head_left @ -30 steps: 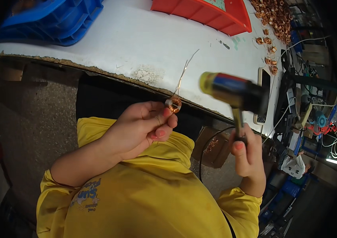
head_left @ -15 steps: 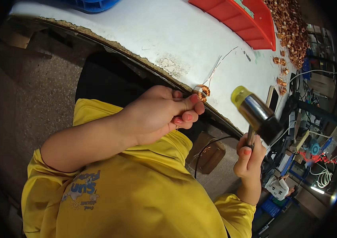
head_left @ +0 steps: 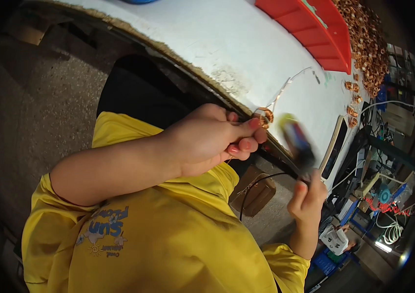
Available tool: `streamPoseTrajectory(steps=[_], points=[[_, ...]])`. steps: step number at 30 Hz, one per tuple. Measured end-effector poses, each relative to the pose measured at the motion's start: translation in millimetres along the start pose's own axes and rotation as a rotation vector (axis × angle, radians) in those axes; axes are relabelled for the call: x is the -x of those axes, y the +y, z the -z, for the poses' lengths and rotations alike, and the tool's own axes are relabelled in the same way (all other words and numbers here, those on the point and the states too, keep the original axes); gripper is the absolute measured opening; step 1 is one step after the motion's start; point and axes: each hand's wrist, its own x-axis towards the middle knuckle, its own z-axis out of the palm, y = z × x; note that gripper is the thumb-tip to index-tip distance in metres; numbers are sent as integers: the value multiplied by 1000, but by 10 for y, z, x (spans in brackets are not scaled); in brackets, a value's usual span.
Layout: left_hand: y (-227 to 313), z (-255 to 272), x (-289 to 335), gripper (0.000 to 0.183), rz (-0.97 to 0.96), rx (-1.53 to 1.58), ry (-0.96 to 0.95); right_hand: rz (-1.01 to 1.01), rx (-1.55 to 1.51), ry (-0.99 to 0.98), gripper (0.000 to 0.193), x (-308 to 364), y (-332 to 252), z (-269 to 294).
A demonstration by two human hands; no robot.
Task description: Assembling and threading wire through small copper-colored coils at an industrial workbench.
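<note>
Pinching a copper-wound ring coil [head_left: 267, 115] between thumb and fingers, the left hand [head_left: 217, 139] is closed, its remaining fingers curled in below the pinch. The coil sits at the tips of this grip, by the worn edge of the white worktable [head_left: 193, 36], which stretches above the hand; whether coil and edge touch, I cannot tell. Below and slightly right of the pinch, a brown cardboard box [head_left: 257, 194] stands on the floor. Thin wire leads [head_left: 285, 89] run from the coil up and to the right of the grip. Just right of the coil, apart from it, is the blurred, yellow-tipped head of a mallet [head_left: 296, 139]; the right hand [head_left: 309, 193] is wrapped around its handle. Farther up and right of both grips are a red bin [head_left: 310, 34], a few loose coils [head_left: 352, 111] and a heap of copper coils [head_left: 366, 46].
</note>
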Motion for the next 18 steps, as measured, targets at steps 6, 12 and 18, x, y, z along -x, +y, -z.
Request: streamPoseTrajectory(steps=[6,12,18], points=[[-26,5,-31,12,-4,-66,99,-56,168,-135,21,-169,-36,56],[-45,7,-56,14,-3,10,64,65,14,61,24,-101,61,40],[-76,78,-73,13,-3,-9,61,8,209,-40,24,-186,-75,49]])
